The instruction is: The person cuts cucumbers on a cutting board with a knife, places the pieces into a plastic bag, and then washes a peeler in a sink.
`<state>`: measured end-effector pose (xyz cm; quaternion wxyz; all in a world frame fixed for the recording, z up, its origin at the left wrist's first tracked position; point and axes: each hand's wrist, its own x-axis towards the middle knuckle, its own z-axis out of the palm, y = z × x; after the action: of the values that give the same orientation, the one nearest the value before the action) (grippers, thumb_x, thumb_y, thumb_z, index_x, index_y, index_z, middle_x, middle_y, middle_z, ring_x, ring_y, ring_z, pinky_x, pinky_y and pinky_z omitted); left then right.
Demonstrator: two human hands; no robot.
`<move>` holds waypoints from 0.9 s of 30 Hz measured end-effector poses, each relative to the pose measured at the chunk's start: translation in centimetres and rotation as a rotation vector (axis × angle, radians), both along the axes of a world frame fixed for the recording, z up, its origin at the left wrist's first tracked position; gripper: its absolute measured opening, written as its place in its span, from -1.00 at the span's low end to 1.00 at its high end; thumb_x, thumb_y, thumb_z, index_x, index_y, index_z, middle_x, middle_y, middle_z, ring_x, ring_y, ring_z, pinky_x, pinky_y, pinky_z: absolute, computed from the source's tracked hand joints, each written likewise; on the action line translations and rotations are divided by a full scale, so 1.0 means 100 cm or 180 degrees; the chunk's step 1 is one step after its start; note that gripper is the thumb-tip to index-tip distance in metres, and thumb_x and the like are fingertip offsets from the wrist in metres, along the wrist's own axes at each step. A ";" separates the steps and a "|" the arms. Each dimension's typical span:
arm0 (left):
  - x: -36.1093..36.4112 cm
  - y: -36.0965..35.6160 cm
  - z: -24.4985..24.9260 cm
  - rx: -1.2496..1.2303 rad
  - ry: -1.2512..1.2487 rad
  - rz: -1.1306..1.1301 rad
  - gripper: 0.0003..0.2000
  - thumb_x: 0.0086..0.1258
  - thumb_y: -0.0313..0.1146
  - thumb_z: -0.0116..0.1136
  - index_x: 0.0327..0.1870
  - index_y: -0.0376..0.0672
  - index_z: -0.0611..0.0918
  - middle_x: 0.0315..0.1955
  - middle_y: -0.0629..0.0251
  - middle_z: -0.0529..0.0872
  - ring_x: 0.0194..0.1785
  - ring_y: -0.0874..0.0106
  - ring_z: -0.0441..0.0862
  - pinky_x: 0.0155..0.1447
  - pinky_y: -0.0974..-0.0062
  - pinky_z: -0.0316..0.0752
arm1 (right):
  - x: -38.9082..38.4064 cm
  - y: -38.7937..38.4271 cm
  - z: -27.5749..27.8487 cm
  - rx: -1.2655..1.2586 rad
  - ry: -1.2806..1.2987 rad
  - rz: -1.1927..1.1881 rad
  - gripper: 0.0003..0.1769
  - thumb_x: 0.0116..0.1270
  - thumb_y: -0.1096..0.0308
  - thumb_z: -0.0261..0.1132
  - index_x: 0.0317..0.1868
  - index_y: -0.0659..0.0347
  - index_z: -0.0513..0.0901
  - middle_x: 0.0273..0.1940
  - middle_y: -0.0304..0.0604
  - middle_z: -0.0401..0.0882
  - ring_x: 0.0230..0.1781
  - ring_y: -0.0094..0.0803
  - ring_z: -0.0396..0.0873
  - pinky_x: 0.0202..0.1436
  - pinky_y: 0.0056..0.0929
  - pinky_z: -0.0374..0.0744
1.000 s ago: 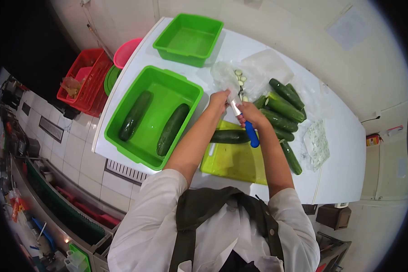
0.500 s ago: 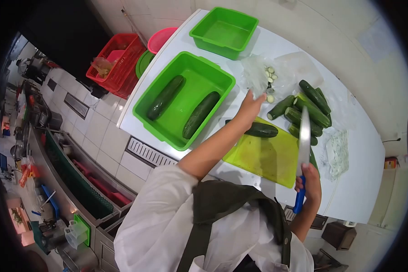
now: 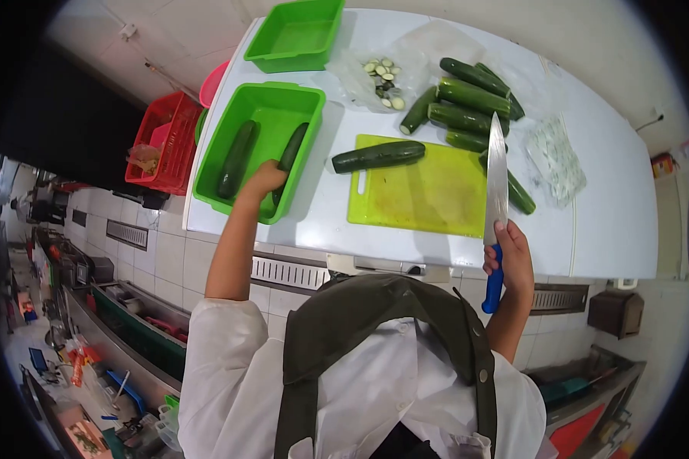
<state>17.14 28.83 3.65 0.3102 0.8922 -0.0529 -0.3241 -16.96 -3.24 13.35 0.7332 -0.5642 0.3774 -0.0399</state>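
My left hand point(image 3: 266, 180) is inside the near green tub point(image 3: 207, 172), its fingers closed around the right-hand dark green zucchini point(image 3: 295, 145). Another zucchini point(image 3: 238, 159) lies to its left in the tub. In my right hand point(image 3: 513, 255) is a knife point(image 3: 496, 180), held by its blue handle with the blade pointing away from me. One zucchini point(image 3: 379, 157) rests across the upper left of the yellow-green cutting board point(image 3: 429, 195). Several zucchinis with cut ends point(image 3: 471, 96) are piled behind the board, and one point(image 3: 519, 193) lies right of the blade.
Cut end pieces point(image 3: 383, 75) lie on a clear plastic bag point(image 3: 347, 76). A second green tub point(image 3: 297, 30) stands at the back left of the white table point(image 3: 605, 229). A patterned plastic packet point(image 3: 555, 162) lies at right. Red crates point(image 3: 167, 145) stand beyond the left edge.
My left hand has moved from near the plastic bag into the near green tub and closed on a zucchini. The view has turned; the knife remains in my right hand.
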 end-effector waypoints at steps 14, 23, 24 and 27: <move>-0.111 -0.091 0.089 -0.2179 -0.1074 -0.0957 -0.39 0.10 -0.42 0.34 0.17 -0.20 0.30 -0.08 0.14 0.54 0.01 0.35 0.50 0.05 0.45 0.42 | -0.060 -0.009 -0.026 -0.0310 -0.0210 0.0167 -0.79 0.37 0.24 0.12 -0.29 0.23 0.44 -0.69 -0.30 0.31 -0.79 -0.60 0.29 -0.73 -0.58 0.33; -0.156 -0.178 0.005 -0.0138 -0.2006 -0.2514 -0.33 -0.06 -0.31 0.34 0.19 -0.06 0.39 -0.01 0.12 0.51 0.06 0.19 0.45 0.09 0.25 0.28 | -0.038 -0.002 -0.081 -0.2712 0.0523 0.0105 -0.80 0.34 0.35 0.04 -0.30 0.36 0.41 -0.48 0.21 0.49 -0.43 0.16 0.47 -0.37 -0.06 0.41; -0.157 -0.179 0.002 -0.0335 -0.2287 -0.2550 -0.34 -0.05 -0.30 0.33 0.19 -0.04 0.39 0.00 0.14 0.49 0.07 0.20 0.44 0.09 0.24 0.28 | -0.035 0.000 -0.083 -0.2655 0.0623 0.0158 -0.79 0.34 0.35 0.03 -0.30 0.37 0.41 -0.44 0.26 0.49 -0.36 0.23 0.45 -0.32 -0.01 0.39; -0.166 -0.191 0.012 -0.0790 -0.2786 -0.2719 -0.36 0.00 -0.30 0.31 0.21 0.03 0.38 0.05 0.18 0.45 0.09 0.22 0.41 0.07 0.21 0.29 | -0.025 0.004 -0.089 -0.2567 0.0837 0.0337 -0.78 0.35 0.34 0.01 -0.32 0.36 0.41 -0.44 0.27 0.51 -0.34 0.22 0.48 -0.30 0.02 0.40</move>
<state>0.51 9.68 4.85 0.2041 0.7996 -0.5645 -0.0153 -19.48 -2.81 4.42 0.4005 -0.8247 0.3924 -0.0744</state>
